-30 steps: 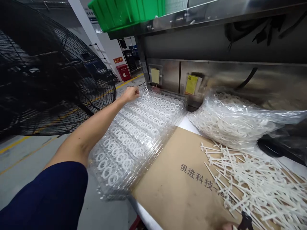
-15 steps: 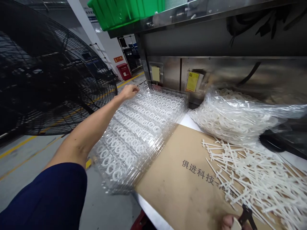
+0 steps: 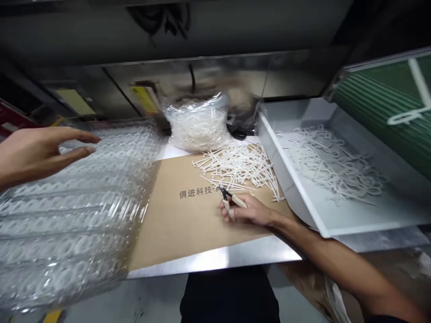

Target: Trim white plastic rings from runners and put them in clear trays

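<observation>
My left hand (image 3: 50, 150) hovers over a clear plastic tray (image 3: 101, 224) lined with rows of white rings, its thumb and fingers apart and nothing between them. In my right hand (image 3: 247, 210) is a pair of small nippers (image 3: 232, 199) with pale handles and dark jaws, held above a brown cardboard sheet (image 3: 175, 229) with printed characters. Just beyond the nippers lies a loose heap of white plastic pieces (image 3: 242, 166) with thin stems, spread over the cardboard.
A clear bag of white rings (image 3: 198, 125) stands behind the heap. To the right, a grey bin (image 3: 303, 197) contains looped white pieces. Next to it is a green ribbed surface (image 3: 380, 98) with one white piece on it. The metal table edge (image 3: 215, 260) runs along the front.
The view has swung right, bringing the grey bin and my right forearm into sight. My left hand has come away from the tray's far left edge and opened. The nippers stay in my right hand.
</observation>
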Motion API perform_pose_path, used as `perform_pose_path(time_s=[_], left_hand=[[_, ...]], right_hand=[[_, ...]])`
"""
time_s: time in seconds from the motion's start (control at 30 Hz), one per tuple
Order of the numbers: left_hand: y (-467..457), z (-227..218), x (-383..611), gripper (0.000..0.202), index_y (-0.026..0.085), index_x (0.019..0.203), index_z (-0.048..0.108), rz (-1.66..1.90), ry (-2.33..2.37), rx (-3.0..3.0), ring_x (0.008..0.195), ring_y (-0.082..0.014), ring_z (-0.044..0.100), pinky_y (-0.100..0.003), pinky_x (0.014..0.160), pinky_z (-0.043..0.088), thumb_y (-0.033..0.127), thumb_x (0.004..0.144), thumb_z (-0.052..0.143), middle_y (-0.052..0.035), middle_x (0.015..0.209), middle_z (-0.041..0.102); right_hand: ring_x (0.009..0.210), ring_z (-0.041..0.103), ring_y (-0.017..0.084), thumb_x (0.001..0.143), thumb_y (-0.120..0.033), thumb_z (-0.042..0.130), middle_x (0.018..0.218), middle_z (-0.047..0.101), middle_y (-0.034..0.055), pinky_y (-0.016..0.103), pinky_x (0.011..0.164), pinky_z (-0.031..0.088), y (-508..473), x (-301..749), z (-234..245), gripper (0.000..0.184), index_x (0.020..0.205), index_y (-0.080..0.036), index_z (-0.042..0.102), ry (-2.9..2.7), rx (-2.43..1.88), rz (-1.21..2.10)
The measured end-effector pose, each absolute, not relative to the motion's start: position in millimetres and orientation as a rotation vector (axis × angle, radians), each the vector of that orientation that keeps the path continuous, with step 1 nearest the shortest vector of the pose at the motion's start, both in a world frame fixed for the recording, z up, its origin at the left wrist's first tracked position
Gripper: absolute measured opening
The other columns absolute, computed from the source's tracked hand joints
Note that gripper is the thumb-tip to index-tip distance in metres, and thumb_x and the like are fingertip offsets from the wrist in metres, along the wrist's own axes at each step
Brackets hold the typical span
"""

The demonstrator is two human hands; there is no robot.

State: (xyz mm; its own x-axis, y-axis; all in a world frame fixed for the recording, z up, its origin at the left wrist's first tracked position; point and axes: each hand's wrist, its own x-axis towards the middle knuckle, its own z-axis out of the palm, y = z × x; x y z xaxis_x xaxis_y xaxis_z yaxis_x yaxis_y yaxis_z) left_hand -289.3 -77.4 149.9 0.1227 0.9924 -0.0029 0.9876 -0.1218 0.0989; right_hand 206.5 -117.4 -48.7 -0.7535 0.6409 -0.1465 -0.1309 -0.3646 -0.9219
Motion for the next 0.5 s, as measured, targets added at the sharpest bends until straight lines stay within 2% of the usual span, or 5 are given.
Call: perform_pose_path(time_s=[0.13, 0.23, 0.3, 0.4, 0.5], left_hand=[[-87.2, 153.0, -215.0, 0.044, 0.041, 0.120, 0.065, 0.084, 2.044, 2.641, 0.062, -0.0054, 0.054, -0.027, 0.071, 0.044, 0.070, 0.092, 0.047, 0.0135, 0.113, 0.073], [-86.7, 155.6, -134.6, 0.041, 0.039, 0.117, 0.069, 0.213, 1.728, 2.875, 0.086, -0.0176, 0.070, -0.034, 0.082, 0.051, 0.065, 0.094, 0.047, 0.0076, 0.116, 0.074], [-82.5, 156.2, -78.2, 0.038, 0.034, 0.121, 0.069, 0.245, 1.434, 3.010, 0.104, -0.0231, 0.071, -0.037, 0.092, 0.053, 0.056, 0.099, 0.047, 0.0015, 0.118, 0.075], [-71.5, 153.0, 3.7, 0.036, 0.027, 0.126, 0.068, 0.214, 1.074, 3.101, 0.108, -0.0239, 0.070, -0.038, 0.097, 0.052, 0.045, 0.103, 0.047, -0.0054, 0.119, 0.075], [-57.8, 145.3, 82.1, 0.035, 0.022, 0.122, 0.072, 0.252, 0.968, 3.021, 0.104, -0.0258, 0.071, -0.039, 0.093, 0.053, 0.042, 0.102, 0.052, -0.0090, 0.118, 0.076]], right_hand=[[0.085, 0.069, 0.018, 0.089, -0.033, 0.065, 0.102, 0.067, 0.0079, 0.034, 0.079, 0.056, -107.5, 206.6, -62.0, 0.031, 0.114, -0.014, 0.060, -1.443, -0.723, 1.761], [0.086, 0.070, 0.020, 0.093, -0.029, 0.056, 0.102, 0.068, 0.0091, 0.034, 0.077, 0.057, -106.2, 206.0, -67.6, 0.028, 0.117, -0.014, 0.058, -1.611, -0.696, 1.538], [0.094, 0.069, 0.023, 0.092, -0.025, 0.056, 0.106, 0.069, 0.0103, 0.038, 0.084, 0.057, -109.5, 206.1, -66.5, 0.027, 0.117, -0.014, 0.060, -1.776, -0.644, 1.373], [0.103, 0.065, 0.026, 0.083, -0.016, 0.064, 0.110, 0.069, 0.0102, 0.044, 0.096, 0.053, -116.9, 207.7, -60.7, 0.033, 0.116, -0.016, 0.064, -2.076, -0.508, 1.102], [0.102, 0.064, 0.027, 0.082, -0.013, 0.067, 0.114, 0.069, 0.0114, 0.044, 0.096, 0.053, -122.4, 209.4, -56.6, 0.037, 0.119, -0.016, 0.065, -2.332, -0.391, 0.852]])
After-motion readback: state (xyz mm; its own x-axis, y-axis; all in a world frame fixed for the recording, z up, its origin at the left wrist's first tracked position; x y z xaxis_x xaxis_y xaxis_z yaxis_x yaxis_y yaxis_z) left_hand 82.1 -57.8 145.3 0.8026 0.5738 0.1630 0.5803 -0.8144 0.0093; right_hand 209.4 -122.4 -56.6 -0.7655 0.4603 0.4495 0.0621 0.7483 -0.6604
